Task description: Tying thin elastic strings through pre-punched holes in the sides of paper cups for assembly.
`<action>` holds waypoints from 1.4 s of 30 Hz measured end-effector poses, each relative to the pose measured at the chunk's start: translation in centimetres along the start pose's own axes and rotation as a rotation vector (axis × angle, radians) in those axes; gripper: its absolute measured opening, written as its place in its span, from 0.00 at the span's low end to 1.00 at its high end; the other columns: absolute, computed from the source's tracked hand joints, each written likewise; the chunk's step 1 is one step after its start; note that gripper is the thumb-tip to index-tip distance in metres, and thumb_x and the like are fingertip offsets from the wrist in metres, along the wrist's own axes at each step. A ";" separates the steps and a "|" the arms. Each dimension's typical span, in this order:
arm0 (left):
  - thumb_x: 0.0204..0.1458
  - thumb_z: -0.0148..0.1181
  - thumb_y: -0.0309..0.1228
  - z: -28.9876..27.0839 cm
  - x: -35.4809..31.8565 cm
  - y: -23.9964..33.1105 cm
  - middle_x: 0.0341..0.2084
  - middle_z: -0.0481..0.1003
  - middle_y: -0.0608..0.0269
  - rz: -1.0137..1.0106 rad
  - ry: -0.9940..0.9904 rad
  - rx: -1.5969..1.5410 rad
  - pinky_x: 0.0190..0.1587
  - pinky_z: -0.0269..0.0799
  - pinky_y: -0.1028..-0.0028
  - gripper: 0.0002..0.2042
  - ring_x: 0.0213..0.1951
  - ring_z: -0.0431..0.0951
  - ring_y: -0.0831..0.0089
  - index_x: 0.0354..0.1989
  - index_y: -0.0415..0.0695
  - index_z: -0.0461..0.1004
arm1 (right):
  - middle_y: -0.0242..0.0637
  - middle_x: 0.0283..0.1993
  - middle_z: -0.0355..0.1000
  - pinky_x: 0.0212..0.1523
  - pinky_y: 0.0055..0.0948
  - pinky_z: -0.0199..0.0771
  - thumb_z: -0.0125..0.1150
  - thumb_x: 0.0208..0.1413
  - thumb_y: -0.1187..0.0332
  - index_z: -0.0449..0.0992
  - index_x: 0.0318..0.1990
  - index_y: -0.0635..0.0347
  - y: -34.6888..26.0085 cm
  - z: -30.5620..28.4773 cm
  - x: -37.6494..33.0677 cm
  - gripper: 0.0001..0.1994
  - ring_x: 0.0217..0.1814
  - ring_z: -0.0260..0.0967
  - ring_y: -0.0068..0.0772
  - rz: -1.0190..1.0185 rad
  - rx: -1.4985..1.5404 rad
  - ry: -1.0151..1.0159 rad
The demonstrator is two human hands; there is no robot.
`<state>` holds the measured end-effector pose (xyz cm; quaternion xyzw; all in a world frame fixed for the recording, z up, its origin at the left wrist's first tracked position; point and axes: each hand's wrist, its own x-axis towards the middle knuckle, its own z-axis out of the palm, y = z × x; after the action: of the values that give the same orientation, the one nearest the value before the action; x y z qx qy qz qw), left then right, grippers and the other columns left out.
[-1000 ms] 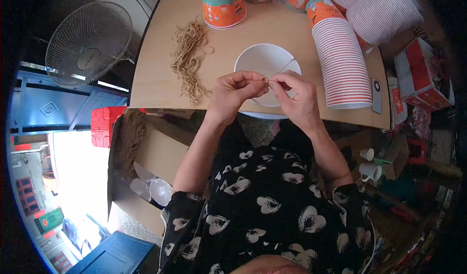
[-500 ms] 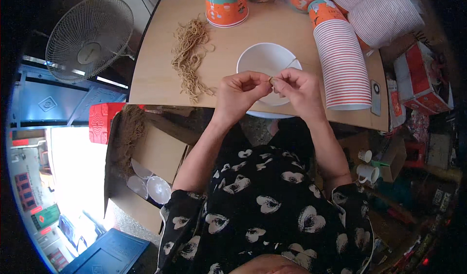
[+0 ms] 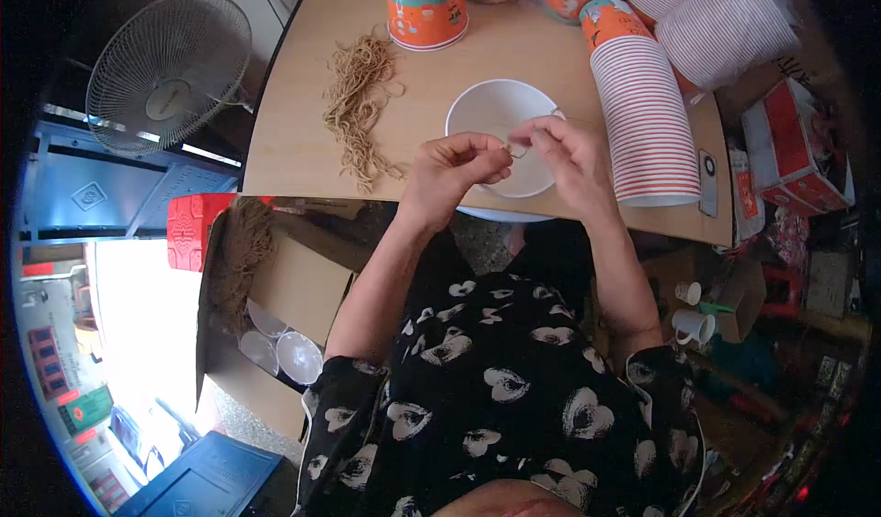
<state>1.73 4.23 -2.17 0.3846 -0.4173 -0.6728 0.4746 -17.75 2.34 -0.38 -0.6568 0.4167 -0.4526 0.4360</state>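
Note:
A white paper bucket [image 3: 488, 106] stands at the table's front edge, its open mouth facing up. Above its near side, my left hand [image 3: 448, 176] pinches a thin tan cord [image 3: 518, 154] between thumb and forefinger. A small loop of it bends out toward my right hand [image 3: 576, 164], whose thumb and fingers are closed around the cord's other part; the exact grip is partly hidden. To the left, a loose heap of tan cords [image 3: 360, 104] stretches over the tabletop.
An upturned orange and green bucket [image 3: 428, 17] stands at the back. On the right lies a long stack of nested buckets [image 3: 647, 122], with more wrapped stacks [image 3: 730, 26] behind. An open carton [image 3: 303, 288] is at my left, near a fan [image 3: 170, 72].
My right hand has drawn slightly up and away from the left fingertips, and a small cord loop now shows between them. The left hand has barely moved.

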 end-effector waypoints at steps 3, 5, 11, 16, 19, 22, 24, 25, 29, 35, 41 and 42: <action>0.55 0.64 0.27 -0.2 0.0 -0.1 0.30 0.80 0.64 0.003 -0.016 -0.035 0.40 0.73 0.80 0.07 0.34 0.79 0.80 0.39 0.37 0.79 | 0.32 0.32 0.75 0.37 0.22 0.71 0.53 0.64 0.71 0.75 0.43 0.68 0.1 0.2 0.0 0.08 0.33 0.71 0.19 0.087 0.025 -0.095; 0.55 0.64 0.27 0.0 0.0 -0.1 0.30 0.80 0.64 0.013 -0.021 -0.043 0.40 0.73 0.80 0.07 0.34 0.79 0.80 0.39 0.38 0.79 | 0.31 0.31 0.74 0.36 0.21 0.71 0.53 0.64 0.72 0.76 0.43 0.68 0.2 0.1 0.0 0.08 0.32 0.71 0.19 0.140 0.046 -0.120; 0.55 0.64 0.25 -0.1 0.1 0.0 0.30 0.80 0.64 0.023 -0.021 -0.062 0.39 0.75 0.79 0.06 0.33 0.79 0.80 0.39 0.39 0.77 | 0.29 0.29 0.73 0.28 0.17 0.69 0.55 0.62 0.74 0.76 0.42 0.67 -0.5 0.2 0.1 0.07 0.28 0.69 0.15 0.254 0.183 -0.172; 0.55 0.63 0.23 -0.2 0.2 0.1 0.29 0.80 0.64 0.004 -0.029 -0.035 0.36 0.75 0.79 0.05 0.32 0.79 0.79 0.38 0.38 0.76 | 0.28 0.27 0.73 0.23 0.16 0.66 0.57 0.61 0.73 0.76 0.42 0.67 -0.3 -0.3 0.3 0.07 0.26 0.68 0.12 0.290 0.203 -0.261; 0.54 0.64 0.22 -0.2 0.1 0.5 0.28 0.79 0.64 0.015 -0.050 0.027 0.36 0.75 0.80 0.05 0.32 0.79 0.80 0.38 0.38 0.76 | 0.29 0.29 0.73 0.25 0.14 0.66 0.58 0.61 0.73 0.75 0.45 0.66 0.2 -1.0 0.7 0.08 0.27 0.68 0.14 0.329 0.183 -0.364; 0.53 0.64 0.21 -0.2 0.1 0.7 0.28 0.79 0.64 0.045 -0.063 0.149 0.36 0.75 0.81 0.05 0.32 0.79 0.81 0.37 0.37 0.76 | 0.28 0.28 0.72 0.25 0.13 0.65 0.58 0.60 0.73 0.75 0.42 0.65 -0.1 -0.9 0.8 0.06 0.27 0.68 0.13 0.333 0.175 -0.355; 0.53 0.64 0.21 -0.1 -0.1 0.8 0.28 0.79 0.64 0.043 -0.058 0.186 0.36 0.75 0.81 0.05 0.32 0.79 0.81 0.37 0.37 0.76 | 0.28 0.28 0.72 0.26 0.14 0.65 0.58 0.61 0.72 0.74 0.41 0.64 0.1 -1.2 0.8 0.05 0.27 0.68 0.13 0.330 0.183 -0.389; 0.53 0.65 0.21 -0.1 -0.1 0.8 0.28 0.79 0.64 0.042 -0.053 0.223 0.35 0.75 0.81 0.05 0.32 0.78 0.81 0.37 0.37 0.76 | 0.28 0.27 0.72 0.26 0.14 0.65 0.58 0.61 0.71 0.73 0.39 0.64 0.2 -1.4 0.8 0.05 0.27 0.68 0.12 0.326 0.190 -0.423; 0.53 0.64 0.21 -0.2 -0.2 0.3 0.29 0.79 0.64 0.068 -0.064 0.182 0.37 0.75 0.80 0.05 0.33 0.78 0.81 0.36 0.37 0.75 | 0.28 0.27 0.72 0.28 0.16 0.68 0.56 0.61 0.72 0.72 0.38 0.63 0.1 -1.2 0.8 0.04 0.27 0.68 0.14 0.339 0.229 -0.443; 0.55 0.64 0.23 -0.4 -0.1 0.0 0.29 0.80 0.62 0.103 -0.041 0.079 0.38 0.76 0.78 0.05 0.34 0.80 0.77 0.36 0.38 0.74 | 0.30 0.29 0.73 0.28 0.17 0.69 0.55 0.62 0.71 0.71 0.39 0.63 0.6 -1.6 0.5 0.05 0.29 0.68 0.16 0.332 0.289 -0.370; 0.55 0.63 0.23 -0.3 -0.1 -0.1 0.29 0.79 0.64 0.063 -0.060 0.031 0.39 0.75 0.80 0.05 0.34 0.79 0.80 0.36 0.37 0.74 | 0.30 0.30 0.72 0.29 0.17 0.68 0.55 0.63 0.69 0.72 0.45 0.65 -0.2 -1.2 0.6 0.09 0.29 0.69 0.17 0.284 0.252 -0.295; 0.55 0.63 0.23 -0.4 -0.1 -0.1 0.30 0.79 0.64 0.074 -0.062 0.035 0.39 0.75 0.80 0.05 0.34 0.79 0.80 0.37 0.37 0.74 | 0.30 0.30 0.72 0.29 0.16 0.68 0.56 0.63 0.69 0.73 0.45 0.65 -0.5 -1.0 0.6 0.09 0.30 0.69 0.16 0.302 0.220 -0.298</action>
<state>2.09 4.28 -2.39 0.3561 -0.4576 -0.6588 0.4793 -18.46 1.75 0.46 -0.5951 0.3894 -0.3232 0.6244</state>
